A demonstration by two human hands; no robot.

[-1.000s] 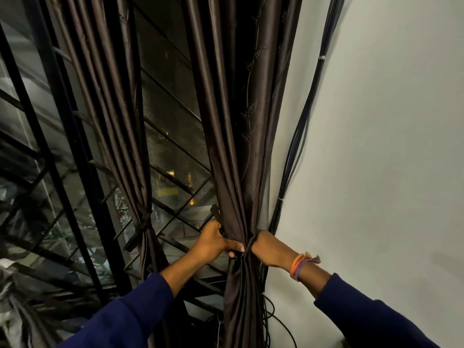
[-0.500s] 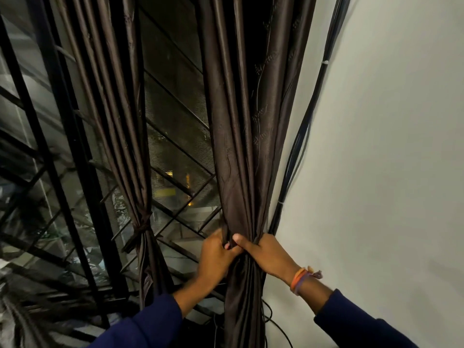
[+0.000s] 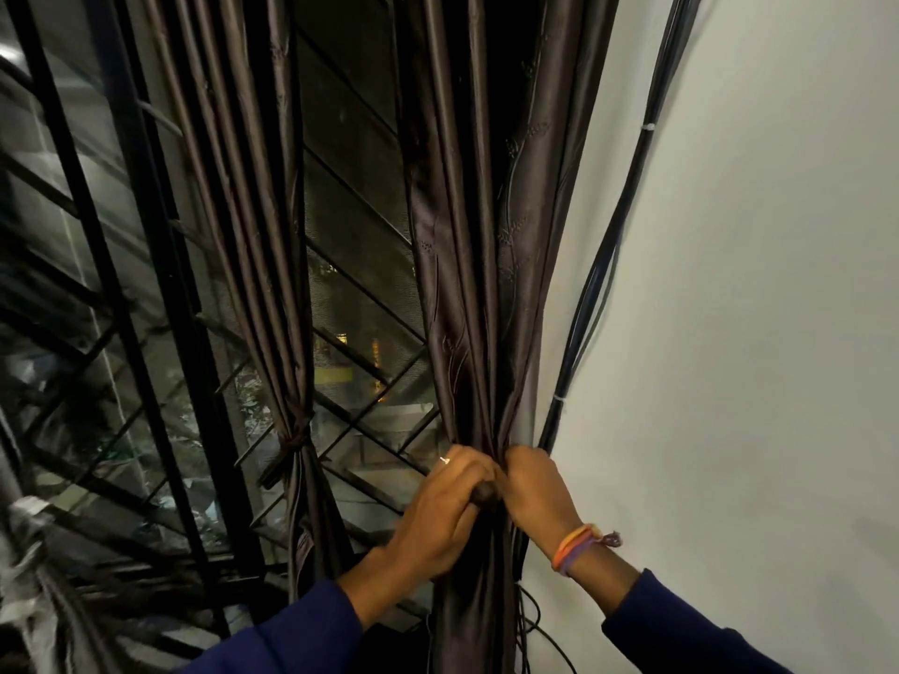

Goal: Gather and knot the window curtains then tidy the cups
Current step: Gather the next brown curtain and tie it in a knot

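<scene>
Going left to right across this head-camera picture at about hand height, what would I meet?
Black metal window grille → dark brown curtain already tied in a knot → left hand → right hand → bundle of black cables → plain white wall.

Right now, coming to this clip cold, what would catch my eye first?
Both hands meet low in the middle: the left hand and the right hand grip the gathered dark brown curtain beside the white wall. Left of it hangs a second curtain, already cinched with a tie, in front of the black window grille. A bundle of black cables runs down the wall.
</scene>
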